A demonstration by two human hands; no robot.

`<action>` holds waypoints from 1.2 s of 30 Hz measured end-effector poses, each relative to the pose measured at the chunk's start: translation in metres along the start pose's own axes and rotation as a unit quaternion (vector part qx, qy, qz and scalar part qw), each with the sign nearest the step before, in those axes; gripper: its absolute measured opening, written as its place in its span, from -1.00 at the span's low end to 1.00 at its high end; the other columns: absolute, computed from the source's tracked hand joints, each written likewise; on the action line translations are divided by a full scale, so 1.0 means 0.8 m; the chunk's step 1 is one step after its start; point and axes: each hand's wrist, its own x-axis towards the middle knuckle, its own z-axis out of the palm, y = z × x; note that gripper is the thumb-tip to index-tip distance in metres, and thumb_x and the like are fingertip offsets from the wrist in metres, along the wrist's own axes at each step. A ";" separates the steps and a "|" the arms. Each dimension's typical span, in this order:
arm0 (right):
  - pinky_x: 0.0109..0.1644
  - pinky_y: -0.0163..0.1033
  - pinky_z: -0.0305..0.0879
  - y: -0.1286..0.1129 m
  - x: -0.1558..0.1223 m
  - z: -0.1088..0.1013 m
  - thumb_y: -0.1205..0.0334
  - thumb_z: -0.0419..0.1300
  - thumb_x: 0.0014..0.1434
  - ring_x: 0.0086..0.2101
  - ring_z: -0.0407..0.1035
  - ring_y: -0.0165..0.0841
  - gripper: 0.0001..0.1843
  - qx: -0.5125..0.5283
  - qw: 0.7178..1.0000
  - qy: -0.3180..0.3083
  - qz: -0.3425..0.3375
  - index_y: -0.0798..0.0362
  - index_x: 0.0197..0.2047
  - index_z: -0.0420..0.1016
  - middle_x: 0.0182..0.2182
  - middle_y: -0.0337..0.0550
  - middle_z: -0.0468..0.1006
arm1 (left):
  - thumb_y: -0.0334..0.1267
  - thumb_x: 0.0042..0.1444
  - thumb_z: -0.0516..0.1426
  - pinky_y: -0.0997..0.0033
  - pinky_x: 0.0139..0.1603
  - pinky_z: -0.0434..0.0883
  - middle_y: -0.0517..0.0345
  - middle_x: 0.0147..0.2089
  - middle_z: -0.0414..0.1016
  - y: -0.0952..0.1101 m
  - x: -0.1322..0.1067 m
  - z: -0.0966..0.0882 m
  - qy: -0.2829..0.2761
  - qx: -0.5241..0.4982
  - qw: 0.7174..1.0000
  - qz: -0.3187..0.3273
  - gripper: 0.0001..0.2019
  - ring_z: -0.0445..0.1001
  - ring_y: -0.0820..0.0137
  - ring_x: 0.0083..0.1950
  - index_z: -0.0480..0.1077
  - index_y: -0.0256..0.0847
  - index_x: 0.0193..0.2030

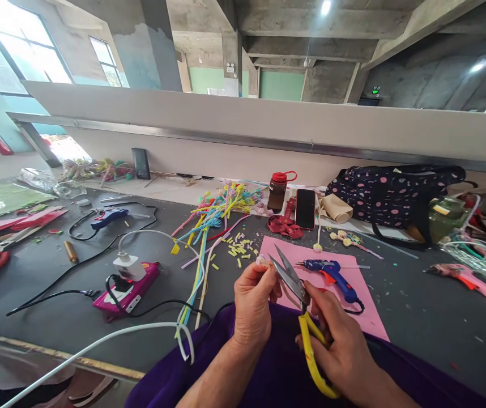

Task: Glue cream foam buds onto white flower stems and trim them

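Yellow-handled scissors (pixel 305 331), right hand (pixel 344 339) curled around them, left hand (pixel 252 303) upright, pinching pale piece (pixel 260 259)

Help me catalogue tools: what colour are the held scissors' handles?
The handles are yellow, as the head view shows.

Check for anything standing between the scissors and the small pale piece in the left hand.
Nothing separate visibly stands between the scissors in the right hand and the small pale piece. Only the fingers of the left hand, pinching it, sit close to the blades; this single view cannot settle the exact gap.
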 end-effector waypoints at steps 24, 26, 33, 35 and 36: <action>-0.03 -0.15 0.29 0.004 -0.003 0.006 0.21 0.02 0.22 -0.11 0.27 -0.21 -0.37 0.054 0.998 -0.002 -0.019 0.01 0.31 -0.09 -0.07 0.00 0.27 | -0.23 -0.13 0.29 0.66 -0.63 0.11 0.35 -0.70 0.31 -0.011 -0.003 0.000 -0.030 0.007 0.999 -0.021 -0.78 0.20 0.62 -0.66 0.31 -0.24 -0.49; 0.01 -0.14 0.27 0.005 -0.004 0.007 0.21 0.03 0.22 -0.07 0.26 -0.20 -0.37 0.055 0.998 -0.001 -0.021 0.01 0.31 -0.09 -0.03 0.01 0.26 | -0.23 -0.13 0.29 0.65 -0.63 0.12 0.34 -0.70 0.31 -0.012 -0.003 0.000 -0.028 0.011 0.999 -0.021 -0.78 0.20 0.62 -0.66 0.31 -0.24 -0.49; -0.09 -0.24 0.32 0.007 -0.005 0.005 0.24 0.04 0.21 -0.20 0.34 -0.30 -0.39 0.079 0.997 -0.008 0.003 -0.04 0.30 -0.05 -0.09 -0.07 0.34 | -0.25 -0.13 0.29 0.64 -0.63 0.10 0.33 -0.65 0.31 -0.011 -0.001 0.000 -0.039 0.019 0.999 -0.015 -0.79 0.22 0.63 -0.65 0.33 -0.26 -0.50; -0.14 -0.28 0.33 0.008 -0.005 0.002 0.25 0.05 0.20 -0.24 0.35 -0.33 -0.41 0.094 0.995 0.003 0.022 -0.08 0.28 -0.01 -0.07 -0.10 0.36 | -0.26 -0.11 0.28 0.64 -0.62 0.12 0.27 -0.57 0.39 -0.009 -0.001 0.000 -0.045 0.030 0.998 -0.017 -0.81 0.23 0.65 -0.63 0.36 -0.28 -0.49; -0.14 -0.29 0.33 0.008 -0.005 0.000 0.24 0.06 0.20 -0.23 0.35 -0.33 -0.41 0.102 0.994 0.011 0.031 -0.08 0.27 0.00 -0.05 -0.10 0.36 | -0.26 -0.10 0.27 0.65 -0.62 0.12 0.24 -0.53 0.43 -0.009 0.000 -0.001 -0.047 0.036 0.998 -0.020 -0.82 0.24 0.65 -0.63 0.37 -0.28 -0.48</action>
